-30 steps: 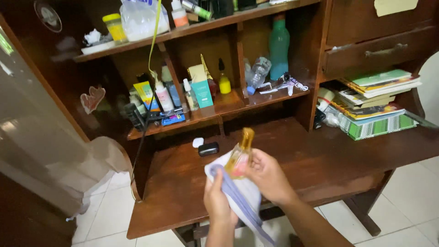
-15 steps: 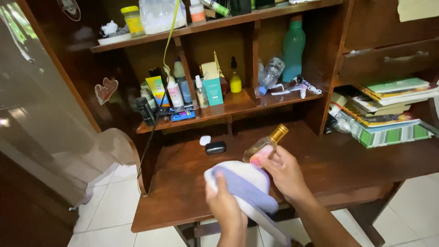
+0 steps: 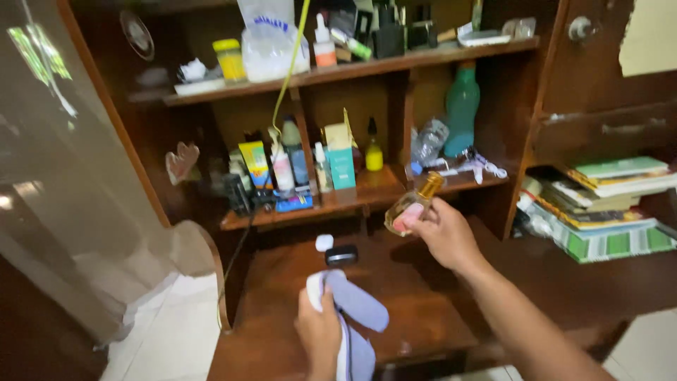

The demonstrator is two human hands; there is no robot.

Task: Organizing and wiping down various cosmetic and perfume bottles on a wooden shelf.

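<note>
My right hand (image 3: 443, 233) grips a small glass perfume bottle (image 3: 407, 210) with a gold cap, tilted, raised in front of the lower shelf (image 3: 367, 194) of a dark wooden desk cabinet. My left hand (image 3: 319, 330) holds a bunched white and lavender cloth (image 3: 352, 310) low over the desk top (image 3: 416, 296), apart from the bottle. A small black case (image 3: 341, 255) and a small white case (image 3: 324, 242) lie on the desk just beyond the cloth.
The lower shelf is crowded with tubes, small bottles, a teal box (image 3: 343, 166), a yellow dropper bottle (image 3: 374, 154) and a green bottle (image 3: 462, 106). A stack of books (image 3: 606, 204) sits at right. A yellow cord (image 3: 290, 67) hangs down. A pale curtain (image 3: 63, 212) is at left.
My right hand lifted the perfume bottle away from the cloth, up toward the lower shelf. My left hand with the cloth dropped lower. The view tilted upward.
</note>
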